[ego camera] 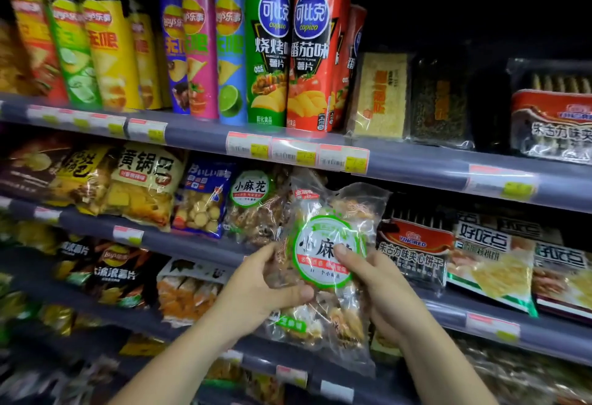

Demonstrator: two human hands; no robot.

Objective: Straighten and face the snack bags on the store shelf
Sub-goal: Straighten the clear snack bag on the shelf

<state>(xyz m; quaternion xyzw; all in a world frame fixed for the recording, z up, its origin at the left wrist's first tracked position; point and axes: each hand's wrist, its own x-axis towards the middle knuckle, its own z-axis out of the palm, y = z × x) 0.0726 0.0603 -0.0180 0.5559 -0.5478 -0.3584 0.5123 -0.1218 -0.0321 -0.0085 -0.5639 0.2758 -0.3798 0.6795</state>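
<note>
A clear snack bag (323,212) of small fried twists, with a round green-and-white label, is held up in front of the middle shelf (416,177). My left hand (269,286) grips its left side, thumb across the lower front. My right hand (378,289) holds its right side, thumb on the label. The bag tilts slightly to the right, label facing me. A matching twist bag (253,206) stands on the shelf just behind and to the left. The held bag's bottom hangs below my hands.
Tall chip cans (272,49) line the top shelf. A blue biscuit bag (203,199) and yellow snack bags (144,186) sit left of the twists. Red-banded biscuit packs (413,250) and white-green packs (490,260) lie to the right. Price tags run along the shelf rails.
</note>
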